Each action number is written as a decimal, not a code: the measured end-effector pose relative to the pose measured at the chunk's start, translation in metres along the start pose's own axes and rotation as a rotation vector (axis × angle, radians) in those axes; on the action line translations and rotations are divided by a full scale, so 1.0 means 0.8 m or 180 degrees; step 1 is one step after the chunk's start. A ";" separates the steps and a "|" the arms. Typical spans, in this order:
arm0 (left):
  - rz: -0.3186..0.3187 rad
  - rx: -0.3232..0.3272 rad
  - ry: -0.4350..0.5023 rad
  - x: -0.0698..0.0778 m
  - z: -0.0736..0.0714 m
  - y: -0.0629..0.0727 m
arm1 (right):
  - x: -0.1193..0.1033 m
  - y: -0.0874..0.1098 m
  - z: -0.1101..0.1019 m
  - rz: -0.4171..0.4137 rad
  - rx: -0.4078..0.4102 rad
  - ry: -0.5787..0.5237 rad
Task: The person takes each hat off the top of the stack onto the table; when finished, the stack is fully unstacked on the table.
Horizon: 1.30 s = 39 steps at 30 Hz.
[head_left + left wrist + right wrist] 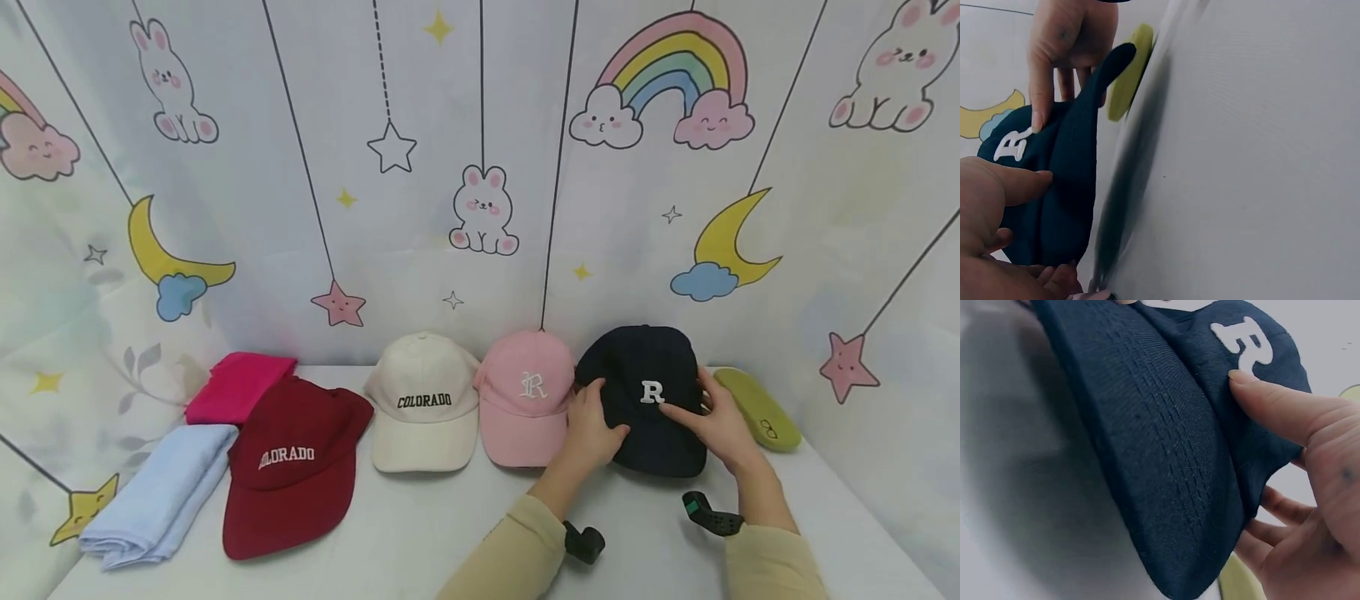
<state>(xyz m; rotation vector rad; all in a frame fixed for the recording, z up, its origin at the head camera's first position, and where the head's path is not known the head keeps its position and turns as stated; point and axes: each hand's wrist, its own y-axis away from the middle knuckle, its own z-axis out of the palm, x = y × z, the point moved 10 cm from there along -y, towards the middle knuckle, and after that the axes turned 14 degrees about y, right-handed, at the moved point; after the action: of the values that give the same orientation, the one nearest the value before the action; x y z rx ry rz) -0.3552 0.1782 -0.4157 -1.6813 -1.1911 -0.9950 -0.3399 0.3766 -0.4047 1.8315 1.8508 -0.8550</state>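
A navy baseball cap (637,358) with a white letter R stands at the right end of a row of caps, its brim toward me. My left hand (588,429) grips its left side, thumb on the front. On the other side my right hand (726,423) holds it, with the thumb (1272,403) beside the R and the other fingers round the back edge. In the left wrist view the brim (1079,156) is tilted and apart from the table, with a shadow below. Left of it, close to my left hand, is a pink cap (525,350).
Further left sit a cream cap (423,383) and a dark red cap (292,492). Folded light blue cloth (157,492) and bright pink cloth (240,379) lie at the far left. A yellow-green case (753,408) lies right of my right hand. Behind hangs a printed curtain (420,225).
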 end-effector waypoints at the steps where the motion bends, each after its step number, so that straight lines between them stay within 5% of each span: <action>1: -0.0025 -0.0003 -0.0005 -0.002 0.001 0.000 | 0.002 -0.001 0.003 -0.0010 -0.0018 -0.0012; 9: 0.0037 -0.0145 0.0122 -0.007 -0.007 0.009 | 0.013 -0.004 0.021 0.0145 -0.0086 0.0204; 15: 0.0442 -0.0222 0.0247 0.008 -0.049 0.032 | 0.004 -0.009 0.030 0.0045 -0.0033 0.0226; 27: 0.1096 -0.0475 0.0336 0.016 -0.160 0.075 | 0.003 -0.011 0.041 -0.0001 0.0169 0.0529; 39: 0.1220 0.0315 -0.0049 -0.007 -0.317 0.112 | 0.006 -0.019 0.038 -0.0147 0.0503 0.0444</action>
<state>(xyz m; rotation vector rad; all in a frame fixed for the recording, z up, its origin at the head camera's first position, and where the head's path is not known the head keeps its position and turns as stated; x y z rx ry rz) -0.3049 -0.0776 -0.3497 -1.7544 -0.8663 -0.6764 -0.3589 0.3607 -0.4276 1.9967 1.9671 -0.9352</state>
